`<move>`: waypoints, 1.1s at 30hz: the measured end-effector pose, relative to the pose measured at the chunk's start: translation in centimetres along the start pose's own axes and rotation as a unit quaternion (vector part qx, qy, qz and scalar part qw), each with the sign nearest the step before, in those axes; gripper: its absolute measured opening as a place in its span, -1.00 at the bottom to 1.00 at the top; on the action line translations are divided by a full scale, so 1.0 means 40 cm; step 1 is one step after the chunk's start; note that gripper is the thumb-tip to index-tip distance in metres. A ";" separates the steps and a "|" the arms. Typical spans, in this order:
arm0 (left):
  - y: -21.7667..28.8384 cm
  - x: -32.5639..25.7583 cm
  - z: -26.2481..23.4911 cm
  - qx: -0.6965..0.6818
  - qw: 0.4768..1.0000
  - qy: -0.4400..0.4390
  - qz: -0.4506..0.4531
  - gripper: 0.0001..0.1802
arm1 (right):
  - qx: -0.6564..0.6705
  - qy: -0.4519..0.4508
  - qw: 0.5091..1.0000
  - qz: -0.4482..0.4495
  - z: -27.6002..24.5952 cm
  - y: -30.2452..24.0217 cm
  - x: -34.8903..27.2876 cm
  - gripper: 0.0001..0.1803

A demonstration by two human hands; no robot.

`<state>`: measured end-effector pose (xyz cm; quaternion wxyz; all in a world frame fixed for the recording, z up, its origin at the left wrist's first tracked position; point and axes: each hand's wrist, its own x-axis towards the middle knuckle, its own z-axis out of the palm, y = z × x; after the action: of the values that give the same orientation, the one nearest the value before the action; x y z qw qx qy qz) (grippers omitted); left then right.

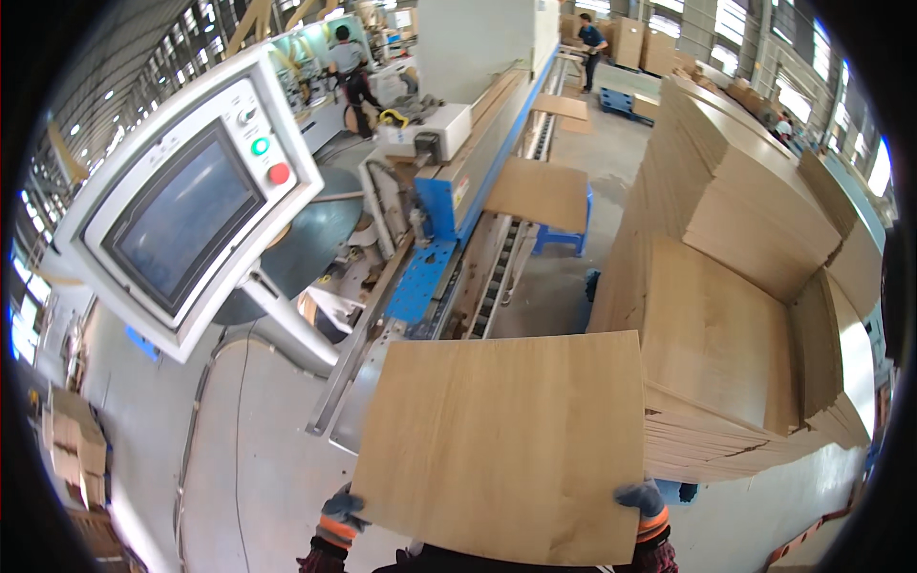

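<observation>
A flat light-brown wooden panel (501, 449) is held level in front of me, above the near end of the machine. My left hand (342, 511), in a grey and orange work glove, grips its near left edge. At the near right edge my right hand (647, 506), gloved the same way, is closed on the panel too. The thumbs show at the edges; the fingers beneath are hidden. Just past the panel's far edge lies the machine's infeed track with a blue plate (420, 282).
A control screen (186, 215) on a post stands at the left, with a red button. Tall stacks of panels (716, 334) rise close on the right. Another panel (540, 194) lies along the machine above a blue stool (564, 239). Two people work farther back.
</observation>
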<state>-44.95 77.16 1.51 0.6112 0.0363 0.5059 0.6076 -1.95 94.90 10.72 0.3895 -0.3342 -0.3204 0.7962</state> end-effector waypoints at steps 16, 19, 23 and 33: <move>0.044 0.256 0.366 0.745 0.525 -0.063 0.407 -0.34 | 0.105 0.053 0.993 0.014 -0.066 0.420 0.359 -0.60; 0.058 0.333 0.415 0.762 0.508 -0.075 0.395 -0.22 | -0.260 0.070 0.948 -0.170 -0.149 0.445 0.417 -0.65; 0.074 0.397 0.489 0.791 0.433 -0.085 0.424 -0.07 | -0.350 0.083 0.897 -0.257 -0.194 0.426 0.508 -0.75; 0.078 0.578 0.564 0.818 0.375 -0.104 0.424 0.17 | -0.202 0.112 0.925 -0.303 -0.207 0.294 0.711 -0.71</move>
<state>-37.98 108.87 1.23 -0.0054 0.7914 0.6074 0.0692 -13.70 114.94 -11.10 0.5694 -0.3797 -0.5148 0.5164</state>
